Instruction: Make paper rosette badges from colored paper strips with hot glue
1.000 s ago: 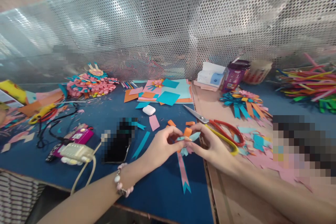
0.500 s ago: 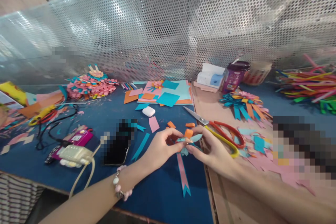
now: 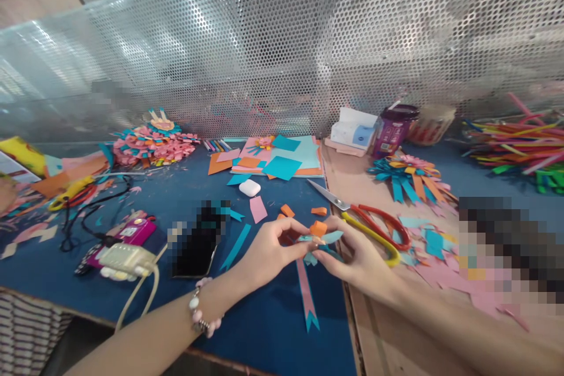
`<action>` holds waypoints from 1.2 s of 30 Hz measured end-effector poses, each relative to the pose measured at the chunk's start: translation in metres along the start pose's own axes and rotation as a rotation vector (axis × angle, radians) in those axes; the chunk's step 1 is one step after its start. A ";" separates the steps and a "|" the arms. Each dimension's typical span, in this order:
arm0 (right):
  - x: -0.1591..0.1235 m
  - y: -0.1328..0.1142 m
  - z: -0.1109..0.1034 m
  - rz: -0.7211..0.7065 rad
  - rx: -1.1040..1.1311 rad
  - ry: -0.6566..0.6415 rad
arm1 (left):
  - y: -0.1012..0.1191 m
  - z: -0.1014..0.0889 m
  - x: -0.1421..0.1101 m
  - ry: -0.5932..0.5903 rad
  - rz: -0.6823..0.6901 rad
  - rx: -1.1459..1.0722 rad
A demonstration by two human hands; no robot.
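Between my two hands is a small paper flower (image 3: 318, 228) of orange and light-blue paper pieces. My left hand (image 3: 275, 249) pinches it from the left with thumb and index finger. From the right, my right hand (image 3: 352, 252) grips it the same way; the fingertips partly hide it. A pink and blue ribbon strip (image 3: 307, 299) with a notched end lies just below; I cannot tell whether it joins the flower. Small orange paper loops (image 3: 319, 211) sit behind my fingers. Scissors (image 3: 374, 220) with red and yellow handles lie beyond my right hand.
A phone (image 3: 196, 247) and a pink power strip (image 3: 127, 235) with cables lie left. Paper sheets (image 3: 308, 155), a white earbud case (image 3: 249, 188) and a purple cup (image 3: 393, 132) stand farther back. Paper scraps (image 3: 458, 282) and a paper rosette (image 3: 409, 176) are right, before a perforated metal panel (image 3: 282, 41).
My right hand has shifted slightly, and the orange and light-blue pieces between my fingers have moved a little to the right. Everything else stays in place.
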State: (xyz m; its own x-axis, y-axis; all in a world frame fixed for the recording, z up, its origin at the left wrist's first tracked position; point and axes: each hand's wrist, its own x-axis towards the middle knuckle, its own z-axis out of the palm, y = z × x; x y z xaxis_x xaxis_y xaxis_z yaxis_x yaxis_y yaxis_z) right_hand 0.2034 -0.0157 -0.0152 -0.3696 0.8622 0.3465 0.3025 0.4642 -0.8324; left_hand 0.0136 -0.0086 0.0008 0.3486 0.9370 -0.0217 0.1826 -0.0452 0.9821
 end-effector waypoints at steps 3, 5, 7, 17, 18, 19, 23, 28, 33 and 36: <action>0.000 0.001 0.001 0.026 0.053 -0.016 | 0.001 0.001 0.000 0.001 -0.008 -0.028; 0.000 0.002 0.002 0.035 0.078 -0.023 | 0.002 0.001 0.000 0.000 -0.013 -0.062; 0.000 0.003 0.002 0.030 0.081 -0.023 | 0.003 0.001 0.000 -0.002 -0.019 -0.082; 0.002 0.005 0.003 -0.015 0.055 0.001 | 0.004 -0.001 0.003 -0.006 -0.011 -0.037; 0.002 0.004 0.003 -0.012 0.055 0.006 | 0.003 -0.001 0.003 -0.021 -0.006 -0.033; 0.002 0.004 0.003 -0.005 0.054 0.011 | 0.002 0.000 0.003 -0.032 -0.003 -0.027; 0.002 0.000 0.001 0.048 0.061 0.012 | -0.001 0.001 0.002 -0.035 0.001 0.013; 0.002 -0.001 0.001 0.083 0.047 0.050 | 0.003 0.004 0.001 -0.031 0.046 0.101; 0.001 0.000 0.000 0.064 0.096 0.056 | -0.001 0.005 0.005 -0.088 0.046 0.080; 0.001 0.002 -0.002 0.063 0.148 0.075 | -0.006 0.003 0.009 -0.084 0.054 0.106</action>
State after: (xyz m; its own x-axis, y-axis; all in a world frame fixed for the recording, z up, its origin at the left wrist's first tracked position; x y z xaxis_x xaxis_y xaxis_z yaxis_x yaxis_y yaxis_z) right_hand 0.2053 -0.0138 -0.0157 -0.2861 0.9040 0.3178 0.1885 0.3782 -0.9063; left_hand 0.0182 -0.0012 -0.0059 0.4353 0.9002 0.0110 0.2559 -0.1354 0.9572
